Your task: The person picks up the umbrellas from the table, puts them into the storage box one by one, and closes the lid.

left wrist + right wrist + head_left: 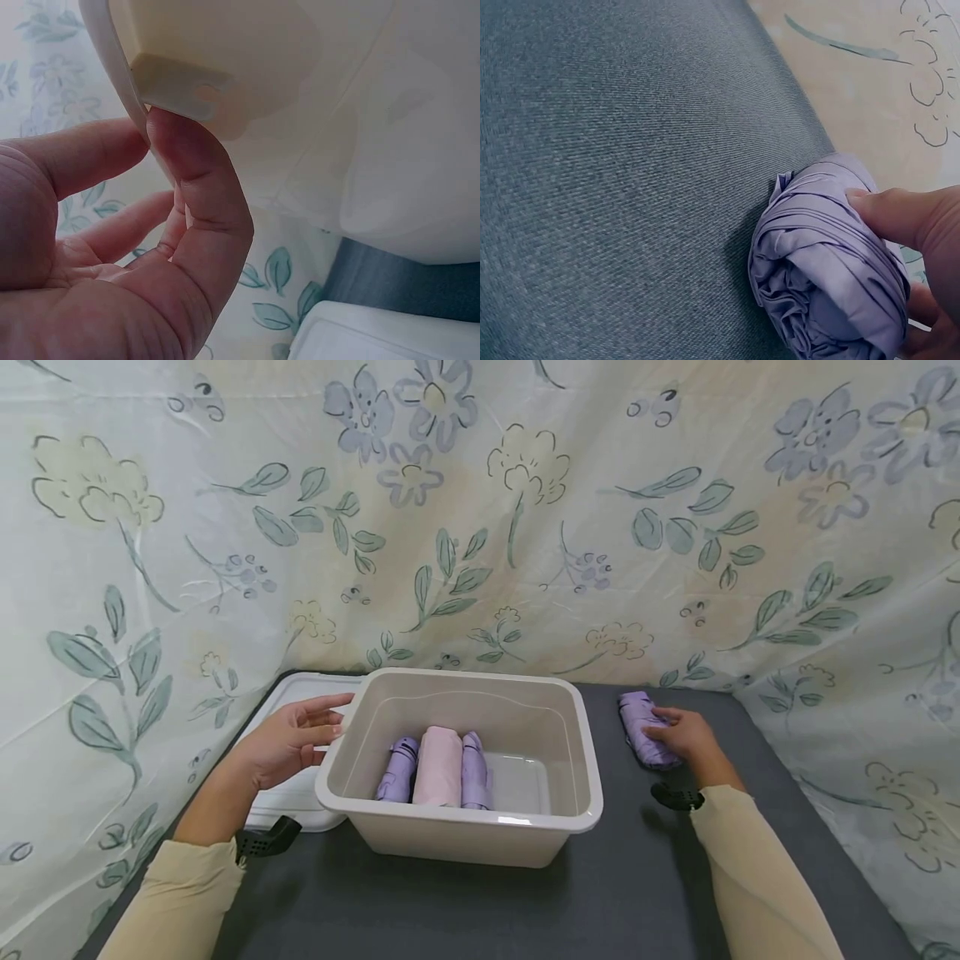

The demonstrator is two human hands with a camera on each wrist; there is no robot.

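Observation:
My left hand (pixel 288 743) pinches the left rim of a beige plastic bin (pixel 480 839); in the left wrist view, thumb and fingers (pixel 202 180) meet at its edge. Inside the bin, a pink rolled cloth (pixel 438 767) lies between two purple rolled bundles, one on its left (pixel 398 770) and one on its right (pixel 476 772). Out to the right, my right hand (pixel 688 739) grips another purple rolled cloth bundle (pixel 645 731) on the dark tabletop. The right wrist view shows the thumb on top of this bundle (pixel 825 262) and its gathered, folded end; the other fingers are partly hidden behind it.
A white lid (pixel 292 806) lies flat to the left, partly behind the bin and my left hand. The dark grey table (pixel 600 893) runs under everything. A floral curtain (pixel 480 527) surrounds the back and sides. Each wrist wears a black strap.

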